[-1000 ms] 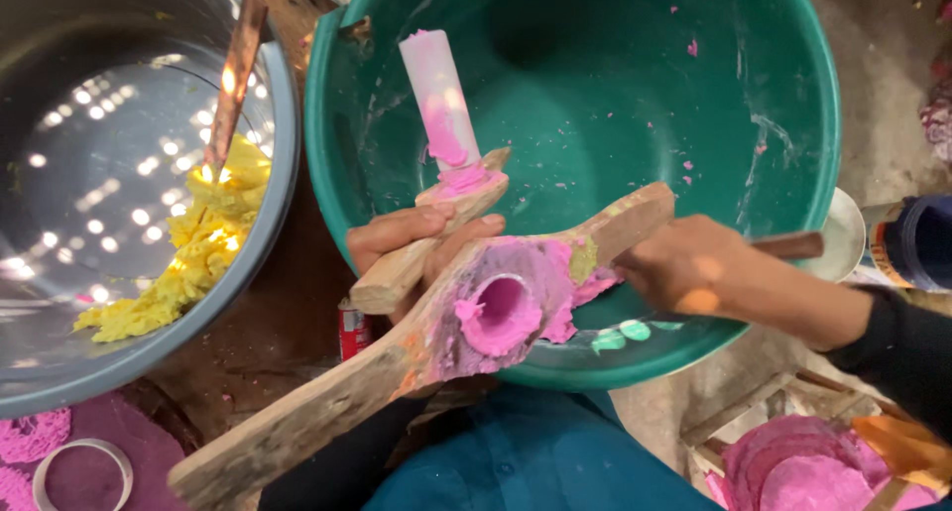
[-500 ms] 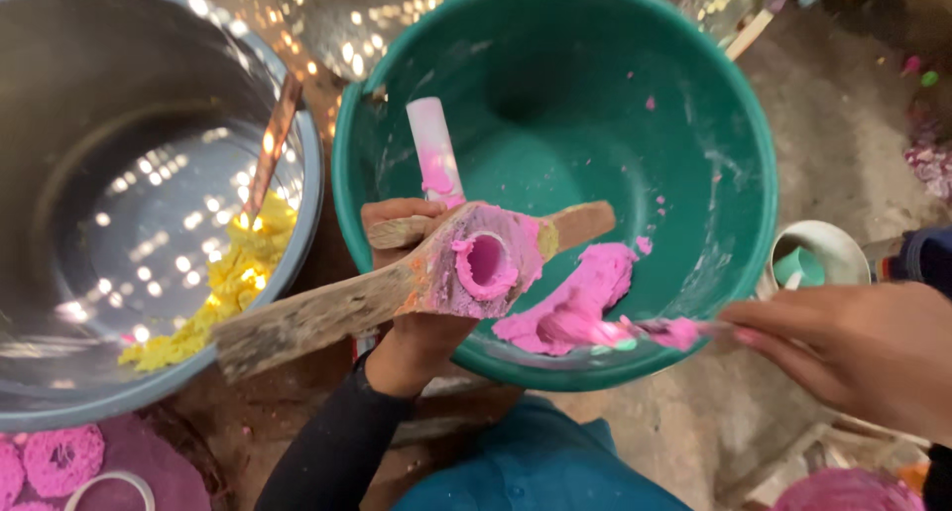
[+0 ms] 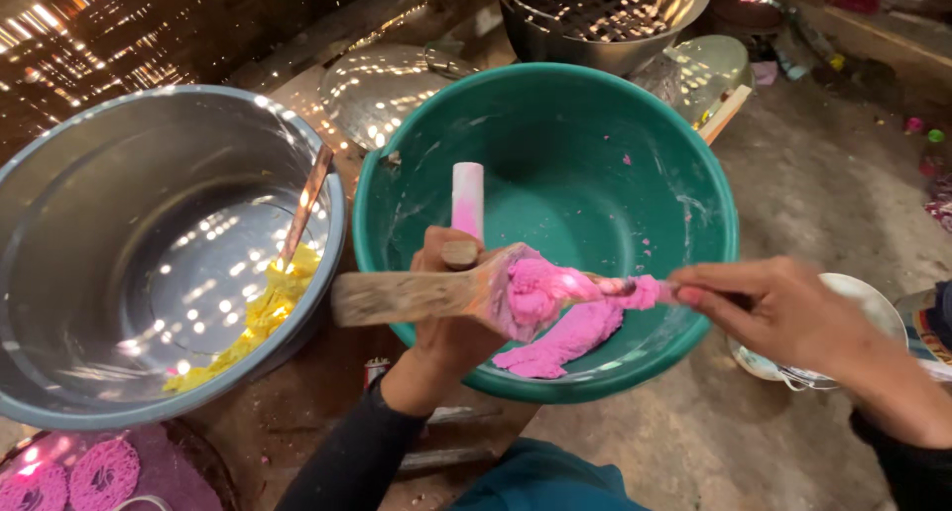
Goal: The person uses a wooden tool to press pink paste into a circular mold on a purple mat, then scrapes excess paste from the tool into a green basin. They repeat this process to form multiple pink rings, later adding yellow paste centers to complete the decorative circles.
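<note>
The left hand (image 3: 446,313) has its grip closed around a wooden press (image 3: 426,295), held over the near rim of a green basin (image 3: 555,134). The right hand (image 3: 783,313) pinches a thin stick (image 3: 620,285), pushing pink dough (image 3: 570,318) into the press. To the left, a steel bowl (image 3: 89,214) holds yellow dough (image 3: 263,313).

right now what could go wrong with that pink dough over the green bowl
1. The pink dough hangs off the wooden press near the green bowl rim and may drop outside.
2. The right hand works a thin tool close to the left hand, so the fingers might get poked.
</note>
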